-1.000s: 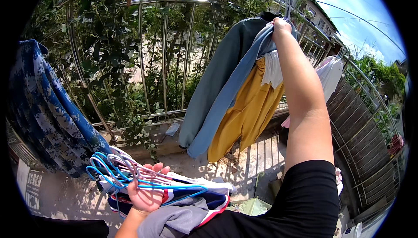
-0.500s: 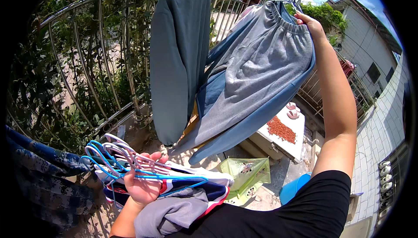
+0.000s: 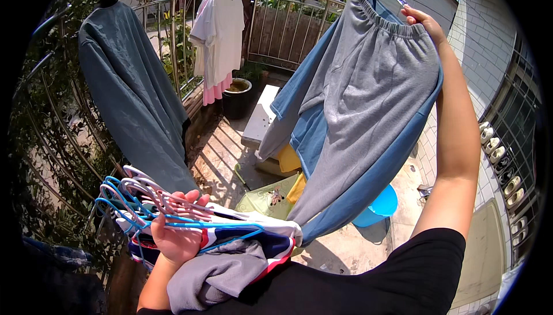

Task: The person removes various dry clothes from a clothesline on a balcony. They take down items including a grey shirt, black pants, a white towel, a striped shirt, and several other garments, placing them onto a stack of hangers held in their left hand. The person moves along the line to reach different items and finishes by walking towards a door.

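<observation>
Low on the left, my left hand [image 3: 177,241] is closed round a bunch of blue and pale pink clothes hangers [image 3: 151,202]. From these hang folded clothes, white and navy with red trim, and a grey garment [image 3: 222,274] drapes over my forearm. My right arm is raised, and my right hand [image 3: 425,23] grips hangers at the waist of grey elastic-waist trousers [image 3: 368,73]. Behind the trousers hangs a blue long-sleeved garment [image 3: 397,153], with a little yellow cloth [image 3: 288,158] showing below. The fingertips of the right hand are partly hidden.
A dark grey-green long-sleeved top [image 3: 129,78] hangs at the left by a curved metal railing [image 3: 173,38] with plants. White and pink shirts [image 3: 224,35] hang farther back. A green umbrella [image 3: 268,197] and a blue bucket [image 3: 375,206] are on the ground. Shoes [image 3: 511,185] line a window grille at right.
My view has swung to the right, so the dark top sits farther left and the hanging shirts show. Both hands keep their hold on the hangers and clothes.
</observation>
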`<state>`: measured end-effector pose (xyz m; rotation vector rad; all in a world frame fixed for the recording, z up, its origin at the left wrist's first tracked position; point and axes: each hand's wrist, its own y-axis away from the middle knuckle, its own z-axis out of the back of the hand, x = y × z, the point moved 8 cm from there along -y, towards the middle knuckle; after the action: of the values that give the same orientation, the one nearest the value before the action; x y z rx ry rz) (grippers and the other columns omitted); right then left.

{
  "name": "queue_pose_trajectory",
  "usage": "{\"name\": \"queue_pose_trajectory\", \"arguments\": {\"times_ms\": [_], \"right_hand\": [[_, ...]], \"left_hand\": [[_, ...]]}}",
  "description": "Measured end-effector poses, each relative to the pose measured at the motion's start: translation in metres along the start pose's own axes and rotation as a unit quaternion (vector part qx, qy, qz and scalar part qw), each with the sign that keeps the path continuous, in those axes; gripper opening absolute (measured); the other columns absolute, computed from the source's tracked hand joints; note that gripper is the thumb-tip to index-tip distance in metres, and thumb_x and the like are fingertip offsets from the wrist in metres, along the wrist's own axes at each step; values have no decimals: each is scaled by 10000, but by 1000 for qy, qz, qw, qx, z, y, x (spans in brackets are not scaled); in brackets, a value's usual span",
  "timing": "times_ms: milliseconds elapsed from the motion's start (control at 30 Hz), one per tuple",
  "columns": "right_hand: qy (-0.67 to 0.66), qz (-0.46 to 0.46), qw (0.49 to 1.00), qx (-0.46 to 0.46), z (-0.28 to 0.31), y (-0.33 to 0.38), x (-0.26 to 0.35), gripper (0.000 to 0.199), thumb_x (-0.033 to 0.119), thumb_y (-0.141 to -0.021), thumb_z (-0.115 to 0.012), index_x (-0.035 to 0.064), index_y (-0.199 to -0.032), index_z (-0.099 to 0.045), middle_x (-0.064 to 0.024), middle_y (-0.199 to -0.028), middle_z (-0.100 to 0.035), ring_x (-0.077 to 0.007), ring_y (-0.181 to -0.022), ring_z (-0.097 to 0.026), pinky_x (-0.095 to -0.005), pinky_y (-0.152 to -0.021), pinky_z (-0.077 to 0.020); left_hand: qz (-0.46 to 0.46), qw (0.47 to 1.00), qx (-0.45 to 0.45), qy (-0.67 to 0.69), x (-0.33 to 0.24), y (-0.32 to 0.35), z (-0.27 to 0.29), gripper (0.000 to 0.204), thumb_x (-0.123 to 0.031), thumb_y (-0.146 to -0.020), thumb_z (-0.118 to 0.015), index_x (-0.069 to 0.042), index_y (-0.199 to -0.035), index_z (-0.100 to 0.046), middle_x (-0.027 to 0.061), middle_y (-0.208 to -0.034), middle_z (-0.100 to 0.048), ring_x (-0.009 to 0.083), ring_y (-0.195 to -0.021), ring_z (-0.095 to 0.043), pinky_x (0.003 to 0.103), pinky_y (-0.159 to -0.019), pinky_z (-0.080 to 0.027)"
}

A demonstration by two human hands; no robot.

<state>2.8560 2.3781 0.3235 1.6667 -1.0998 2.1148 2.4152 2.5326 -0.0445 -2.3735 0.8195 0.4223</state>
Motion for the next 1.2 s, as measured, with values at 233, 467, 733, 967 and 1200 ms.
{"name": "queue_pose_trajectory", "arguments": {"times_ms": [233, 467, 733, 967, 1200], "right_hand": [[53, 37, 998, -17, -74, 44, 25, 169, 187, -871, -515, 22, -855, -553, 31, -541, -530, -35, -407, -462, -152, -386, -381], [182, 97, 978, 36, -106, 54, 25, 185, 227, -863, -529, 80, -749, -537, 40, -550, -457, -44, -436, -403, -172, -396, -329], [221, 101, 968, -58, -73, 78, 53, 212, 204, -835, -553, 78, -667, -523, 46, -542, -378, -52, -473, -332, -199, -434, -292], [248, 95, 948, -175, 35, 94, 83, 170, 215, -812, -578, 59, -759, -536, 31, -629, -431, -49, -487, -341, -191, -407, -285], [388, 75, 892, -220, 99, 131, 105, 307, 346, -789, -599, 52, -710, -553, 17, -611, -442, -69, -487, -363, -218, -431, -297]], "left_hand": [[-13, 997, 42, 58, 9, 5, 54, 496, -392, -824, -436, -45, -1178, -469, 159, -1195, -495, 348, -1133, -435, 482, -935, -353], [30, 991, 64, 113, 22, 3, 72, 495, -396, -805, -459, -52, -1159, -489, 150, -1198, -494, 347, -1154, -415, 491, -942, -350], [94, 986, 71, 119, 37, -5, 87, 456, -391, -805, -450, -75, -1122, -532, 122, -1166, -526, 336, -1136, -433, 485, -939, -344], [109, 981, 93, 127, 43, -1, 89, 487, -412, -794, -466, -103, -1170, -480, 122, -1204, -495, 336, -1148, -418, 483, -950, -335], [103, 985, 58, 123, 41, 1, 82, 482, -388, -796, -462, -52, -1139, -503, 134, -1168, -520, 343, -1134, -427, 492, -946, -330]]}}
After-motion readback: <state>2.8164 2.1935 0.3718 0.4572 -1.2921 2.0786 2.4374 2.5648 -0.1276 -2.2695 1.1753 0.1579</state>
